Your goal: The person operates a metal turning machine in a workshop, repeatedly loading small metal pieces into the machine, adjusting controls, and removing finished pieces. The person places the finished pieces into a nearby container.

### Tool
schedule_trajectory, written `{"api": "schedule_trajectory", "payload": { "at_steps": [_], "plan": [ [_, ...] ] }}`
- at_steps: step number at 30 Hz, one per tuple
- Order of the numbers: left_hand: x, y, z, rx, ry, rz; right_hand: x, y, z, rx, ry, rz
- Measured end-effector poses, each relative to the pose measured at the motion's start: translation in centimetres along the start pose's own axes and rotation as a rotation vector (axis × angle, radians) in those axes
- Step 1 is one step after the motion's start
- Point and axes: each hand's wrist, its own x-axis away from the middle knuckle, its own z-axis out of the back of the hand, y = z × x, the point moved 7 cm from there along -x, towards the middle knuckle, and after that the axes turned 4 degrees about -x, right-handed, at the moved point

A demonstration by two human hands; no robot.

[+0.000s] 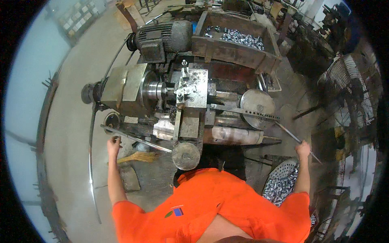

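My right hand (pixel 302 150) is wrapped round a long thin metal lever (pixel 288 133), which slants from the perforated bar (pixel 243 110) on the lathe's right side. On the left, my left hand (pixel 114 146) has its fingers curled together just below the free end of a second lever (pixel 142 140). Whether it pinches a small part cannot be made out. That lever runs to a round steel disc (pixel 186 156) in front of me. At the lathe's middle, a shiny tool block (pixel 193 88) faces the spindle chuck (pixel 156 90). A larger disc (pixel 257 106) sits at the right.
Behind the lathe stand a grimy motor (pixel 170 35) and a wooden box (pixel 233 49) holding many small metal parts. A perforated basket (pixel 283 171) of similar parts is beside my right forearm. A straw broom (pixel 139 157) lies on the floor. A fan (pixel 349 91) stands far right.
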Motion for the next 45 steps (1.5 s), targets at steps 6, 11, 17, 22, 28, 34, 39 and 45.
{"api": "schedule_trajectory", "payload": {
  "at_steps": [6, 11, 17, 22, 28, 34, 39, 45],
  "plan": [
    [1.8, 7.4, 0.5, 0.301, 0.126, 0.182, 9.0, -0.7, -2.7, -0.036, -0.103, 0.147],
    [-0.2, 4.9, -3.1, 0.353, 0.187, 0.166, 17.6, -3.8, -6.3, -0.865, -0.331, 0.028],
    [0.7, 6.3, -3.3, 0.325, 0.175, 0.22, 21.4, -9.8, -1.9, -1.16, -0.431, -0.06],
    [-0.6, 5.3, -3.5, 0.279, 0.107, 0.236, 21.5, -8.4, -5.1, -1.084, -0.337, -0.029],
    [0.8, 5.7, -2.1, 0.141, 0.054, 0.342, 19.0, -8.5, -0.9, -0.927, -0.346, 0.018],
    [-0.6, 5.0, -3.2, 0.232, 0.032, 0.286, 4.5, -0.8, -1.3, 0.013, -0.071, 0.151],
    [0.4, 6.1, -4.0, 0.357, -0.033, 0.247, -0.7, -3.0, 1.4, 0.004, 0.252, -0.003],
    [0.9, -3.4, -3.6, 0.252, -0.011, 0.32, 8.0, -11.6, 3.3, -0.357, 0.453, 0.283]
  ]
}}
